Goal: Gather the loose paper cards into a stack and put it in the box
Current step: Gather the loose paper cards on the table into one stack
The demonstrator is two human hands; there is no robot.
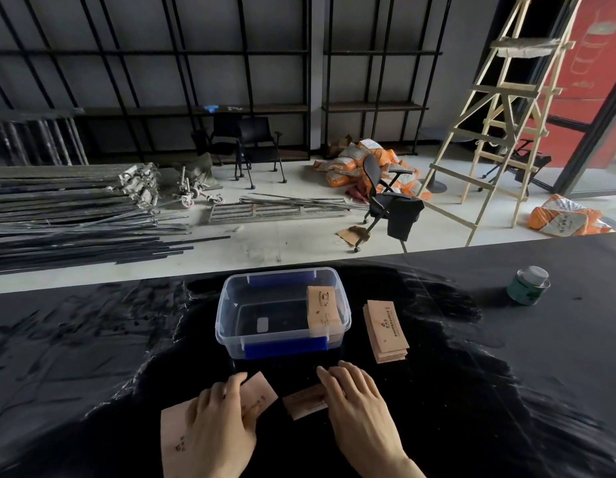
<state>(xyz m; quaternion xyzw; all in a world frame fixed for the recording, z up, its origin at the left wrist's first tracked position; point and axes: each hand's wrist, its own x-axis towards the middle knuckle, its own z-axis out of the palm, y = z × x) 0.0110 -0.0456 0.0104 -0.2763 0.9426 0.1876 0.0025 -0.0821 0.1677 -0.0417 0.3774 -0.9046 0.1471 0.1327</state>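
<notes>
Left hand (219, 417): lies flat with fingers spread, palm pressing down on loose cards; nothing is gripped. It sits nearer the camera than the box, to the box's left front.
Right hand (360, 401): lies flat too, fingers extended, tips resting on the end of one small card; it grips nothing. It is in front of the box, near side.
Table (506, 391): covered in a dark, glossy, wrinkled sheet; I judge it slick enough for cards to slide but creased enough to catch an edge.
Box (227, 326): clear plastic with blue latches, lid off, standing upright at the table's middle. It looks rigid and light.
Large card (174, 432): partly under the left hand, near-left of the box, reaching toward the bottom edge of view.
Side stack (386, 331): a fanned pile of tan cards just right of the box, apart from its wall.
Card in box (322, 308): leans against the box's right inner wall.
Angled card (261, 391): pokes out from under the left fingers, in front of the box.
Small card (305, 403): in front of the box, touching the right fingertips.
Handling: thin paper, very light, bends easily, hard to lift off a flat surface. Probably best to slide the cards together under flat palms, then pinch the pile by its long edges.
</notes>
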